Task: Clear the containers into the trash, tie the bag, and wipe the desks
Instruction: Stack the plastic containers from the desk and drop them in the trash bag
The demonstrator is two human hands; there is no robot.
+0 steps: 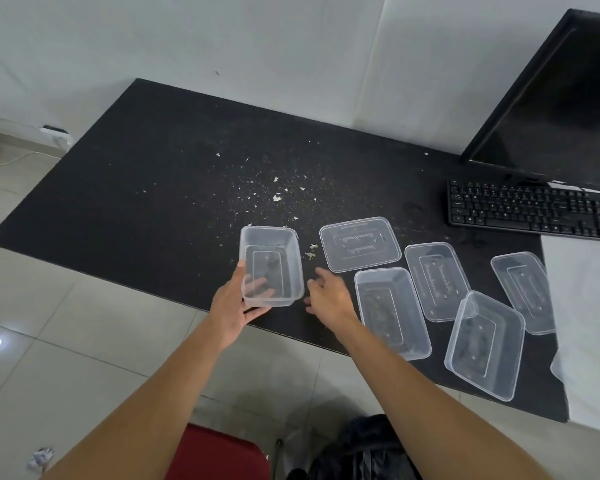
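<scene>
My left hand grips the near end of a clear plastic container at the front edge of the black desk. Just to its right, my right hand hovers with fingers spread and nothing in it. Two more clear containers sit to the right on the desk. Three flat lids lie among them. White crumbs are scattered over the middle of the desk. A black trash bag shows below, by the floor.
A black keyboard and a dark monitor stand at the back right. A white sheet covers the desk's right end. A red seat is below me, and crumpled paper lies on the tiled floor.
</scene>
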